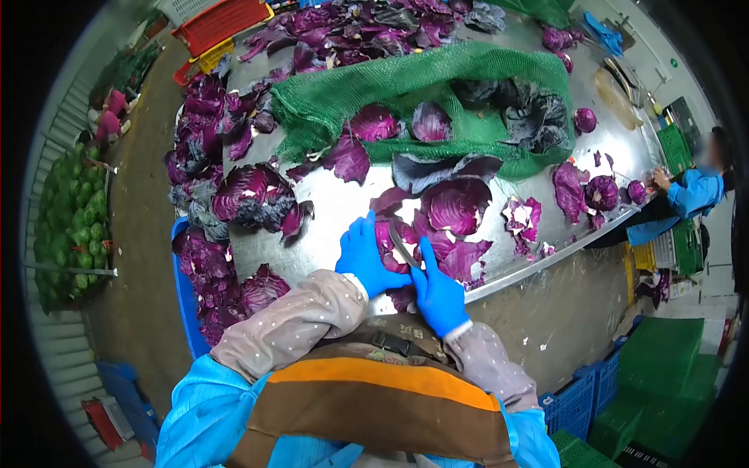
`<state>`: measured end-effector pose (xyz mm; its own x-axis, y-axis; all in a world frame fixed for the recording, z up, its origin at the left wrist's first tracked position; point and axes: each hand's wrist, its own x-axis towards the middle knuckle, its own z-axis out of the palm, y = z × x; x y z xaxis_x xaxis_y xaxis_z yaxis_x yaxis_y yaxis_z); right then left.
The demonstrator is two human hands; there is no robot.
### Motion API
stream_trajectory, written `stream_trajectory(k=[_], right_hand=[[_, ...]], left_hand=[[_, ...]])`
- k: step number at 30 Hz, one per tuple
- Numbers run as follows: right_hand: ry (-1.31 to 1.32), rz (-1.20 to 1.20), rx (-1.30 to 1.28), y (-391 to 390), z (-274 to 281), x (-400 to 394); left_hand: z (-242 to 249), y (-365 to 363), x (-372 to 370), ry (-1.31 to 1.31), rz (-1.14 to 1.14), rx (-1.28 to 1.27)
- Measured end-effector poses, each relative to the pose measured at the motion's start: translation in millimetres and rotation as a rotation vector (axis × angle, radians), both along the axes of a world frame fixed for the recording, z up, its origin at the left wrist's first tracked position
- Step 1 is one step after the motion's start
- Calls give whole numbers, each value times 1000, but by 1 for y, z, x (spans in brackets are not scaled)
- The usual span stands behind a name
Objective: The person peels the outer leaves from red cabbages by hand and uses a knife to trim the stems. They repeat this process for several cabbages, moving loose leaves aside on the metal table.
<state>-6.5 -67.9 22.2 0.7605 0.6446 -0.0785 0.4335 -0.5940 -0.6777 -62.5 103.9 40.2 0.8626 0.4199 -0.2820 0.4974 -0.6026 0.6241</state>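
A: What was in hand at the centre of the frame?

B: Knife work, by all appearances. A worker's blue-gloved right hand (438, 290) had its grip closed on a small knife with a curved grey metal blade (402, 246), which lay over the right side of a round, glossy purple cabbage (384, 238). Whether the edge had bitten in could not be told.

A: And the other hand?

B: The blue-gloved left hand (368, 261) was spread wide at the cabbage's lower left, thumb well apart from the fingers. How firmly it pressed, one could not tell.

A: Where did the cabbage sit?

B: Just below mid-frame, over the near side of a shiny metal bench (331, 204). Broad, loose purple leaves (456, 204) lay just right of it; a crumpled green mesh sack (335, 97) stretched across the upper centre.

A: What did the next move seem to call for?

B: A steadied cabbage, in this reading: left fingers and thumb kept off the blade's line, and a short, controlled stroke from the right.
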Motion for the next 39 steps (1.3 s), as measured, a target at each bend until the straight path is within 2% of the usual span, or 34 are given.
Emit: stream_trajectory(k=[1, 4, 6, 8, 12, 16, 19, 21, 23, 24, 25, 26, 27, 28, 30, 31, 34, 38, 39], right_hand=[[79, -58, -113, 13, 11, 2], [16, -189, 289, 23, -50, 24], [193, -214, 369, 21, -50, 30], [71, -125, 315, 18, -9, 24], [-34, -140, 89, 20, 8, 46], [-27, -106, -75, 34, -6, 68], [-205, -142, -173, 48, -25, 84], [-253, -150, -253, 41, -73, 97], [-169, -164, -167, 31, -60, 93], [-112, -151, -135, 24, -60, 82], [-100, -203, -45, 18, -59, 68], [21, -211, -24, 11, -53, 56], [39, -242, 26, 6, -40, 47], [57, -272, 74, 0, -26, 40], [-38, -171, 64, -15, 7, 34], [-150, -24, 101, -21, 10, 32], [-105, 196, -15, -23, 29, 29], [-158, 234, -195, -14, 22, 34], [-72, 159, -136, -13, 12, 36]], left_hand=[[-3, -5, -6, 5, 25, 0], [-3, -10, -7, -31, 86, 1], [-2, -6, -7, -35, 87, -15], [-7, -7, -7, -89, 55, 70], [-13, -12, -16, -135, 11, 112], [-14, -2, -13, -116, 8, 45], [-1, 3, 1, -32, 39, -33], [-20, 16, -9, -187, -151, -51], [-36, 42, -20, -317, -257, -33], [-52, 53, -28, -412, -254, -230], [-47, 55, -35, -380, -173, -372], [-41, 59, -39, -352, -89, -511], [-42, 50, -37, -313, 80, -524], [-38, 40, -34, -337, 159, -414], [-28, 34, -25, -270, 162, -192], [-16, 35, -19, -235, 132, -231], [-9, 37, -5, -149, -6, -186], [-12, 39, 6, -42, -129, -59], [-17, 40, 5, -59, -132, -70]])
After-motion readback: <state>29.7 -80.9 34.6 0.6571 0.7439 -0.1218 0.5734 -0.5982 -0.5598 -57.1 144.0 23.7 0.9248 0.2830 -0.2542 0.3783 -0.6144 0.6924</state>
